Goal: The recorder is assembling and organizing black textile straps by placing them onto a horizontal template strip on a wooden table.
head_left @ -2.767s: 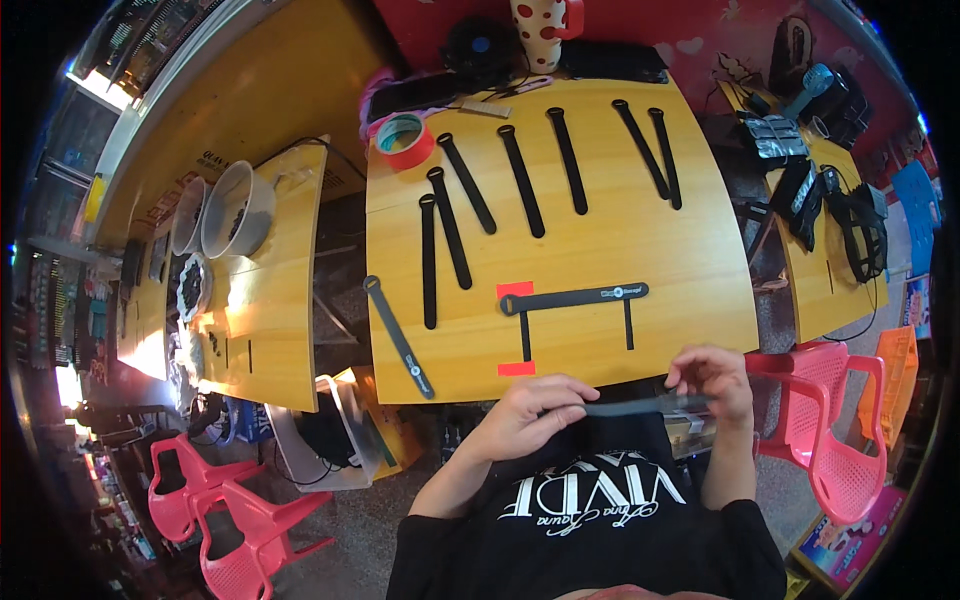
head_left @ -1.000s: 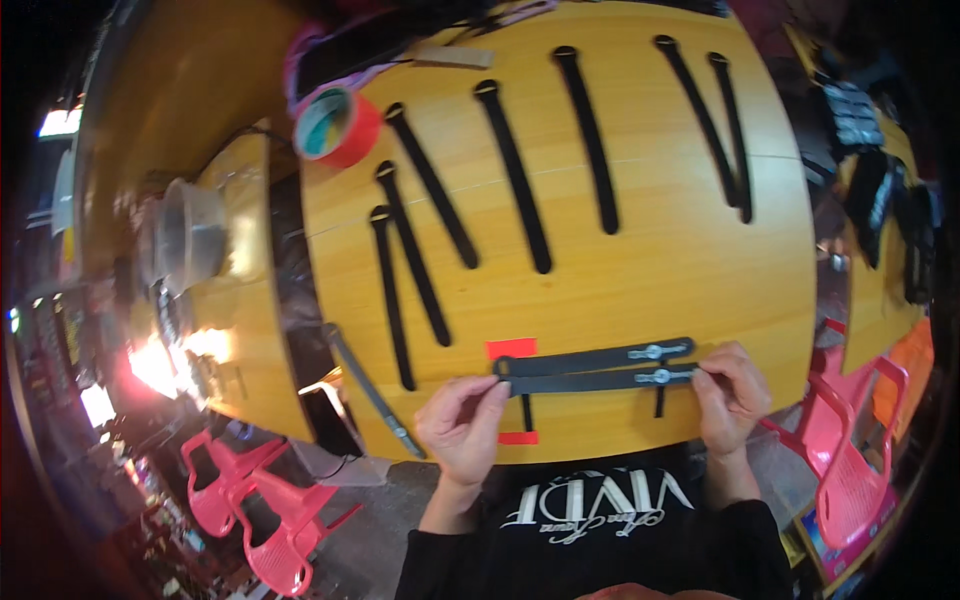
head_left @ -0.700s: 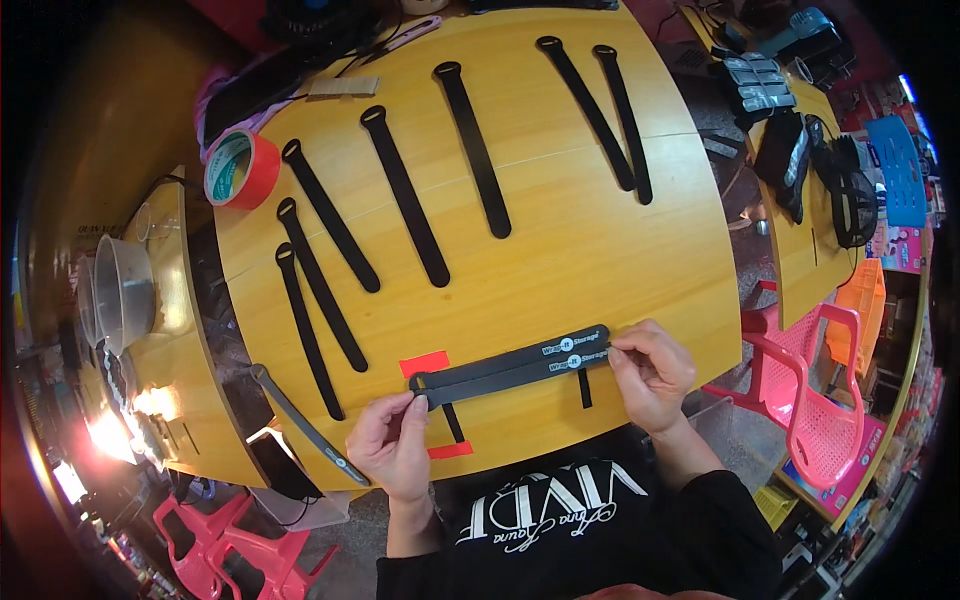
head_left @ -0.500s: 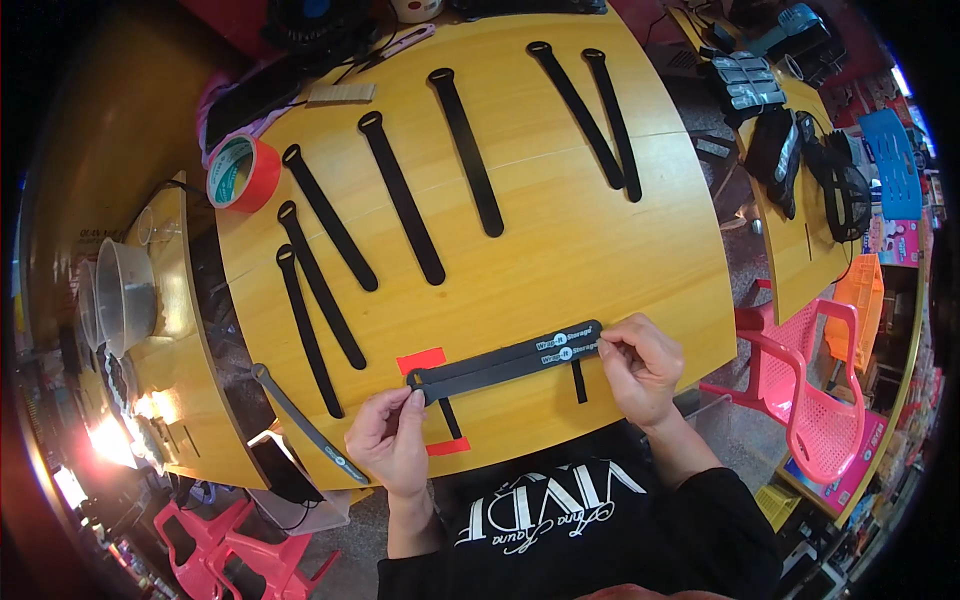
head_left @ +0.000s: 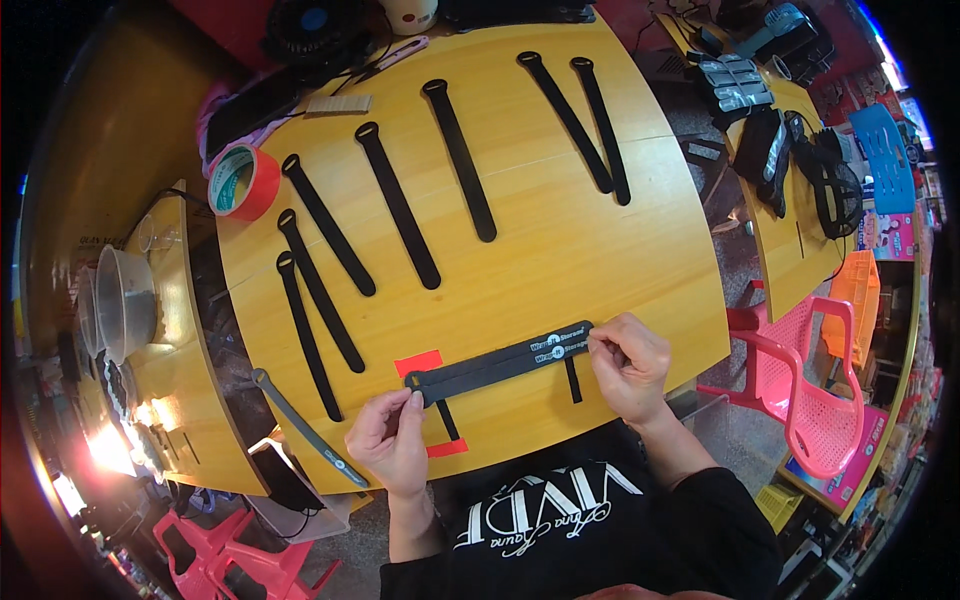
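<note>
Two black straps (head_left: 497, 362) lie stacked flat on the wooden table (head_left: 560, 260) near its front edge, over red tape marks (head_left: 420, 361) and thin black lines. My left hand (head_left: 389, 442) pinches the straps' left end. My right hand (head_left: 629, 364) pinches the right end, where small white labels show. The straps are stretched straight between both hands.
Several more black straps (head_left: 395, 203) lie spread across the table's middle and back. A red tape roll (head_left: 243, 181) sits at the back left. A grey strap (head_left: 300, 427) lies at the left front edge. Pink plastic chairs (head_left: 815, 390) stand to the right.
The view shifted slightly; my hands hold the same strap ends and have kept the stacked straps pressed on the table over the red marks.
</note>
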### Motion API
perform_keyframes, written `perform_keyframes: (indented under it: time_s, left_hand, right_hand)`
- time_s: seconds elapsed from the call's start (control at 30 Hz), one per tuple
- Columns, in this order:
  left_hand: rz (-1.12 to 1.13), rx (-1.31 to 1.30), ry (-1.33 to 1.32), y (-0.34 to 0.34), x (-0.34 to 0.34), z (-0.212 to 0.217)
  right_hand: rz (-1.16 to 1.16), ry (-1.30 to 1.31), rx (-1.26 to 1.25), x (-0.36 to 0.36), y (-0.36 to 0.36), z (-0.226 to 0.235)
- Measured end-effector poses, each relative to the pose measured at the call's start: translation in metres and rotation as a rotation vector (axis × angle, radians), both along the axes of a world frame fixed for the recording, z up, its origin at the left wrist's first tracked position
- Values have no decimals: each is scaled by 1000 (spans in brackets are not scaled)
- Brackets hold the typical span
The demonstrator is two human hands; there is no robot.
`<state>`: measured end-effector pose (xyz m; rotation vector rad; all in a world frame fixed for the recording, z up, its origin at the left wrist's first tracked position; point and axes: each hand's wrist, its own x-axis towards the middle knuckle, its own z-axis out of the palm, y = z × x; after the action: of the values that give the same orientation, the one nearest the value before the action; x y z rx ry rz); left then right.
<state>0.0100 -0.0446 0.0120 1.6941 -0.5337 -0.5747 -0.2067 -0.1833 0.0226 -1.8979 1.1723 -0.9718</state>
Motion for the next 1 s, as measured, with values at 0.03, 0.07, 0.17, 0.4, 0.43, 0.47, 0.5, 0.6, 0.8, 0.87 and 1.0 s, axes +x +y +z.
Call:
perform_keyframes:
  time_s: [0.03,0.07,0.17,0.4,0.43,0.47,0.5,0.6,0.8,0.87,1.0]
  left_hand:
    - [0,0,0,0,0,0]
    - [-9,1,-8,-1,0,1]
    - [-15,2,-23,0,1,0]
    - [-7,45,-61,0,3,-1]
    - [2,49,-73,0,3,-1]
    - [-4,38,-64,1,4,-1]
    - [-8,27,-56,1,3,0]
    - [-6,36,-108,-2,0,1]
    - [-44,21,-98,-5,1,2]
    - [-59,32,-88,-3,1,3]
    - [-48,10,-100,-3,1,2]
  right_hand:
    - [-7,6,4,1,0,0]
    - [-13,11,9,1,0,1]
    - [-9,13,-1,3,0,-1]
    - [-3,42,-7,5,1,1]
    - [-7,57,-17,6,1,2]
    - [-9,70,-26,7,1,3]
    - [1,55,-22,7,1,2]
    - [2,70,-57,4,1,-2]
    - [-51,61,-8,3,4,0]
    - [-36,59,-10,3,4,-2]
    - [-14,56,-9,5,4,-2]
